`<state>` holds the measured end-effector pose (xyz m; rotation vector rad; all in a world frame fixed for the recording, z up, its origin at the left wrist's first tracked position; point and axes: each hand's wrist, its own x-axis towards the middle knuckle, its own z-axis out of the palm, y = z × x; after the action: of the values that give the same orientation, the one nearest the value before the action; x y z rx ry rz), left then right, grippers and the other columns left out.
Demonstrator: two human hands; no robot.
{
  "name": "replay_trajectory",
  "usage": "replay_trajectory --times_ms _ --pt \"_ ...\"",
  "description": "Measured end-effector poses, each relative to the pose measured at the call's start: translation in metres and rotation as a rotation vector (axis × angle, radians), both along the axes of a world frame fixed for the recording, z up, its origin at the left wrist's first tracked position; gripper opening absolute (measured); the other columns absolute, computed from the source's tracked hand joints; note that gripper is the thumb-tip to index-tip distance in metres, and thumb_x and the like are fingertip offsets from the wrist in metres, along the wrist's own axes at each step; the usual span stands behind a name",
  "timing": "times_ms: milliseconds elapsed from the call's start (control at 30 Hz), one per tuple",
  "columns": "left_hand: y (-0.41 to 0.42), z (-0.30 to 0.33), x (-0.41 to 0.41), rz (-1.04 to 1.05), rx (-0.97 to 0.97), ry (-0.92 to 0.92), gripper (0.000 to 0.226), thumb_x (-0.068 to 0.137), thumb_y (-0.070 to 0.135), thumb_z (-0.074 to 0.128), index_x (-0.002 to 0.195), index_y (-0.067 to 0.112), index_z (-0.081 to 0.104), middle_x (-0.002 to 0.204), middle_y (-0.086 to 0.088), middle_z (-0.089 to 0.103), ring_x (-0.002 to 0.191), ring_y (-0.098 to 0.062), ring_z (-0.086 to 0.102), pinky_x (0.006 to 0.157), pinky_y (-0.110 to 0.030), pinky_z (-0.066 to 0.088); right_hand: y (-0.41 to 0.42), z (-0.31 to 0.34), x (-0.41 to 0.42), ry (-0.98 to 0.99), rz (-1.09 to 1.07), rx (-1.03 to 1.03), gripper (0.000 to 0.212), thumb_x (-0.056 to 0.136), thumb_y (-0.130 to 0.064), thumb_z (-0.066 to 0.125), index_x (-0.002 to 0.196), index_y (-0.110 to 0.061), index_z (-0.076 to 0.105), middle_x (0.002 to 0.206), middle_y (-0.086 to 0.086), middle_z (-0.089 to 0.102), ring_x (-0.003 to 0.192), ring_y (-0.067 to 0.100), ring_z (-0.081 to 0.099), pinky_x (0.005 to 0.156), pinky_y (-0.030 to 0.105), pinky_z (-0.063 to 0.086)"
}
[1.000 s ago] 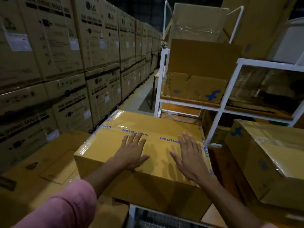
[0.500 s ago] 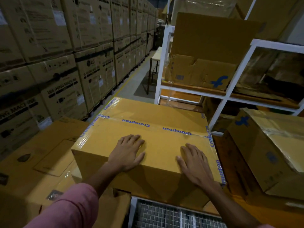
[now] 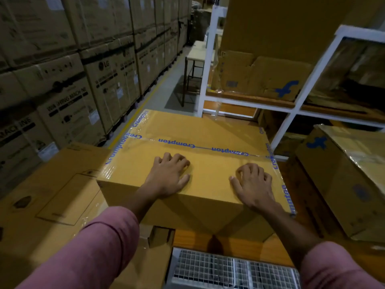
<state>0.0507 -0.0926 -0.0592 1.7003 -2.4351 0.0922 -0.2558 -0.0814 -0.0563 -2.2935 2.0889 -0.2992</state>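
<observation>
Left hand [image 3: 168,176] and right hand [image 3: 253,184] are both flat-ish on top of the same cardboard box [image 3: 208,130], palms down near its front edge, one toward each side. Fingers on both are apart and bent a little at the knuckles, with the tips digging into the cardboard. They aren't wrapped round anything, just pressing on the lid. Pink sleeves [image 3: 93,253] come up from the bottom of the shot.

That box is the big tan one dead centre, sealed with clear tape printed "Crompton" in blue [image 3: 204,147]. One strip runs across the top just past the fingertips, and more goes down the side edges. It sits on an orange-brown board [image 3: 233,243], with a wire mesh panel [image 3: 208,270] just in front of that.

Right up against its left side there's a lower, flatter carton [image 3: 52,195] with plastic wrap on it. Off to the right, close by, is a tilted box with a blue Flipkart logo [image 3: 343,184]. Behind that stands a white metal rack [image 3: 295,109] holding more flattened cardboard. Stacked LG washing machine cartons [image 3: 83,80] line the whole left wall. A small desk [image 3: 195,53] stands in the aisle further back.
</observation>
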Motion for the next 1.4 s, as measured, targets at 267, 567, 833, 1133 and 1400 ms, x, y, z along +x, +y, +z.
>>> replay_trajectory --times_ms 267,567,833,1133,1400 --pt "0.01 -0.007 0.001 0.116 0.035 0.145 0.081 0.098 0.065 0.031 0.16 0.013 0.022 0.169 -0.007 0.018 0.154 -0.023 0.016 0.123 -0.044 0.014 0.011 -0.008 0.002 -0.037 -0.026 0.076 0.083 0.093 -0.071 0.012 0.163 -0.027 0.013 0.172 0.001 0.006 0.158 0.022 0.001 0.125 0.054 0.002" --pt "0.046 -0.008 0.003 0.108 -0.049 0.1 0.081 0.099 0.066 0.021 0.159 0.012 0.025 0.171 -0.008 0.011 0.156 -0.022 0.012 0.125 -0.044 0.011 0.044 -0.01 0.004 0.002 -0.039 -0.024 0.08 0.095 -0.069 0.013 0.163 -0.026 0.018 0.172 0.001 0.002 0.158 0.022 -0.004 0.126 0.052 0.0" --pt "0.087 -0.017 0.004 0.138 -0.134 0.053 0.083 0.099 0.065 0.021 0.162 0.01 0.02 0.172 -0.009 0.001 0.158 -0.023 0.002 0.126 -0.049 0.008 0.084 -0.026 0.003 0.041 -0.046 -0.206 0.072 0.1 -0.063 0.023 0.16 -0.023 0.028 0.172 0.002 0.008 0.159 0.023 0.001 0.125 0.056 0.008" --pt "0.118 -0.029 0.002 0.14 -0.252 0.061 0.084 0.098 0.058 0.033 0.162 0.005 0.018 0.171 -0.011 0.003 0.158 -0.023 0.001 0.125 -0.053 0.011 0.127 -0.034 0.048 0.079 -0.07 -0.32 0.071 0.101 -0.047 0.03 0.157 -0.003 0.033 0.17 0.014 0.014 0.158 0.032 0.009 0.123 0.062 0.012" --pt "0.132 -0.038 0.003 0.128 -0.351 0.056 0.083 0.096 0.052 0.045 0.16 0.002 0.024 0.17 -0.014 0.012 0.158 -0.028 0.009 0.123 -0.057 0.017 0.141 -0.046 0.064 0.088 -0.047 -0.364 0.07 0.1 -0.043 0.036 0.16 -0.008 0.029 0.171 0.012 0.009 0.158 0.031 0.006 0.121 0.065 0.013"
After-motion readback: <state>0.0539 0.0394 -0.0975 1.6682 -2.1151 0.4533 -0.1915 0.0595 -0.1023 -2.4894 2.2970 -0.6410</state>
